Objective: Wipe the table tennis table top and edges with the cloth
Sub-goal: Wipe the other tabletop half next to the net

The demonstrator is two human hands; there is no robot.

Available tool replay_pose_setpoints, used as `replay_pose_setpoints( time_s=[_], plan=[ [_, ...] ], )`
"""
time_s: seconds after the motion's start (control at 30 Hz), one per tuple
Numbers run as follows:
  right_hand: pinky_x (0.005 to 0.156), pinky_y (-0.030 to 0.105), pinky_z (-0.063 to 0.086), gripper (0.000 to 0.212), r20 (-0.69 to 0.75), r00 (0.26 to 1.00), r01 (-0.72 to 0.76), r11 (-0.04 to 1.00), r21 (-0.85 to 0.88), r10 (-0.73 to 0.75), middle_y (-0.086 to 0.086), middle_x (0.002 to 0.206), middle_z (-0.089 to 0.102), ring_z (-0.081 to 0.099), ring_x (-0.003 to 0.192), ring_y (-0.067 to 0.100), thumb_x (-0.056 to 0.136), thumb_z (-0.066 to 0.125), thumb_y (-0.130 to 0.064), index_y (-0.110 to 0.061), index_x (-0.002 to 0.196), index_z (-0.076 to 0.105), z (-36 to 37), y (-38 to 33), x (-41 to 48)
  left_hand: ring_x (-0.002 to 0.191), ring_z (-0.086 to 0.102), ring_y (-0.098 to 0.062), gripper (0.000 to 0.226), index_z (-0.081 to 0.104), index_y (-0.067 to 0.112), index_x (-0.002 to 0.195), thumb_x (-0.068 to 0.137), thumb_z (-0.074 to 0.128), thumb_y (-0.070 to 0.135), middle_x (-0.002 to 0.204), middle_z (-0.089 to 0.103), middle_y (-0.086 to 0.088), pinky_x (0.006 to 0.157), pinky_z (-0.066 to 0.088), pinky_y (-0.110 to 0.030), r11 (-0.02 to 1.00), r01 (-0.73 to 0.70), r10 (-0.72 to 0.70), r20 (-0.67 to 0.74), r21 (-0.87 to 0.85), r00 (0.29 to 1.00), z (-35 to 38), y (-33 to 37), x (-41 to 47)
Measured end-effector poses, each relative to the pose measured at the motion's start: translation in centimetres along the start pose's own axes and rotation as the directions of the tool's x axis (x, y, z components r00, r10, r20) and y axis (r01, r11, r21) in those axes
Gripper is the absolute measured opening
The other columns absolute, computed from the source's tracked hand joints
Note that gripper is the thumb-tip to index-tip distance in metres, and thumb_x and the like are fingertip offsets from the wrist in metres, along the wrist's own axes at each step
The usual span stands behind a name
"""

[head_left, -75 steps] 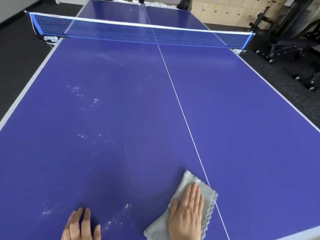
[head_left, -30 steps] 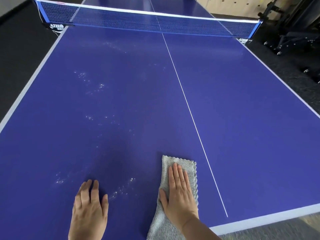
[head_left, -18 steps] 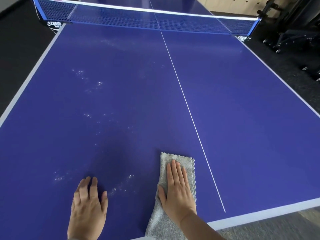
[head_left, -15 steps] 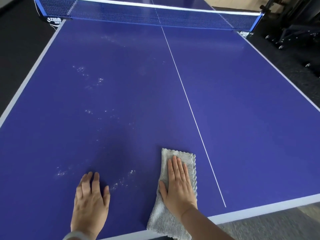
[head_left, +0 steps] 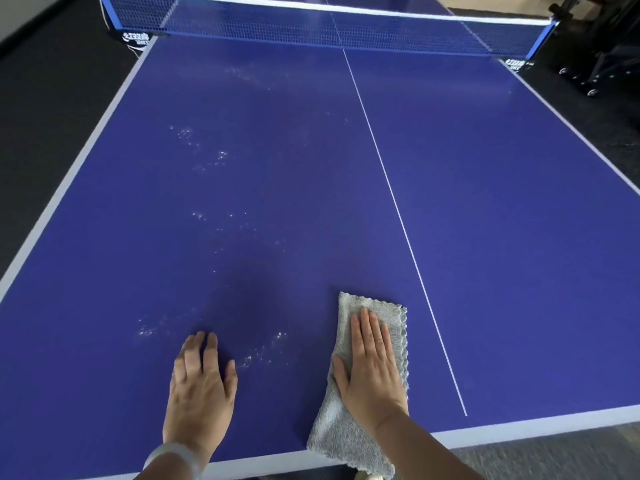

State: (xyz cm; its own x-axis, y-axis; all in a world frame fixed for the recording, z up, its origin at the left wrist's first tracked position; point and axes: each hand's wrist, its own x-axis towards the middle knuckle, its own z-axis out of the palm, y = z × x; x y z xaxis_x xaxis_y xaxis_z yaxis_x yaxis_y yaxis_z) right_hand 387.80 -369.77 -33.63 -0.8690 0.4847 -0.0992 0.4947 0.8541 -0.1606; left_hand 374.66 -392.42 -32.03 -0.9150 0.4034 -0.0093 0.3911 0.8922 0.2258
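The right hand (head_left: 372, 367) lies flat in the lower middle of the frame, palm down, fingers straight and close together, pressing on the grey cloth (head_left: 360, 427). The cloth is folded into a long strip that runs from just above the fingertips down to the near edge of the table, where its lower end hangs over the pale border. The forearm enters from the bottom right corner.

The left hand (head_left: 201, 389) rests left of it, well apart from the cloth, also flat on the blue table top (head_left: 502, 237) with its fingers extended and holding nothing. A pale band (head_left: 173, 453) circles its wrist at the bottom edge of the frame.

Between the two hands, and up and to the left of them, whitish speckled marks (head_left: 263, 351) dot the surface; more of them (head_left: 204, 147) scatter through the left half toward the upper middle of the frame.

A thin white centre line (head_left: 398, 209) runs from the net down to the lower right, passing just to the right of the cloth without touching it. A pale border (head_left: 69, 174) frames the left, right and near sides of the table.

Across the top of the frame stretches the blue net (head_left: 329, 26) with a white top band, clamped at both sides. Dark flooring (head_left: 45, 98) fills the upper left, and dark wheeled equipment (head_left: 588, 64) stands at the upper right.
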Motion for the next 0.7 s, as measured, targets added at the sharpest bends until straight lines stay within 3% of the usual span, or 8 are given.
replay_pose_setpoints(
  time_s=[0.13, 0.3, 0.7],
  plan=[
    [0.124, 0.038, -0.005, 0.076, -0.010, 1.000, -0.003, 1.000, 0.011, 0.003, 0.005, 0.167, -0.012, -0.017, 0.153, 0.017, 0.100, 0.012, -0.054, -0.009, 0.158, -0.004, 0.02, 0.02, 0.00, 0.123, 0.046, -0.040, 0.067, 0.053, -0.007, 0.133, 0.094, 0.029, 0.042, 0.135, 0.044, -0.021, 0.095, 0.052, -0.056, 1.000, -0.006, 0.006, 0.014, -0.003, 1.000, 0.16, -0.15, 0.08],
    [0.124, 0.038, -0.004, 0.075, -0.007, 1.000, -0.002, 1.000, 0.013, 0.002, 0.005, 0.166, -0.013, -0.018, 0.153, 0.016, 0.100, 0.012, -0.054, -0.010, 0.158, -0.006, 0.02, 0.07, -0.03, 0.123, 0.046, -0.040, 0.082, 0.053, -0.007, 0.133, 0.102, 0.007, 0.054, 0.134, 0.045, -0.021, 0.098, 0.050, -0.054, 1.000, 0.010, -0.009, 0.032, -0.005, 0.999, -0.07, -0.03, 0.15],
    [0.124, 0.037, -0.010, 0.075, 0.037, 0.999, -0.010, 1.000, -0.022, 0.010, 0.003, 0.164, -0.025, -0.030, 0.149, 0.014, 0.097, 0.002, -0.056, -0.012, 0.155, -0.019, -0.27, 0.00, 0.00, 0.120, 0.048, -0.040, 0.086, 0.053, -0.007, 0.132, 0.100, 0.006, 0.058, 0.134, 0.045, -0.022, 0.093, 0.054, -0.053, 1.000, 0.027, -0.026, 0.096, -0.008, 0.995, -0.71, 0.31, 0.19]
  ],
)
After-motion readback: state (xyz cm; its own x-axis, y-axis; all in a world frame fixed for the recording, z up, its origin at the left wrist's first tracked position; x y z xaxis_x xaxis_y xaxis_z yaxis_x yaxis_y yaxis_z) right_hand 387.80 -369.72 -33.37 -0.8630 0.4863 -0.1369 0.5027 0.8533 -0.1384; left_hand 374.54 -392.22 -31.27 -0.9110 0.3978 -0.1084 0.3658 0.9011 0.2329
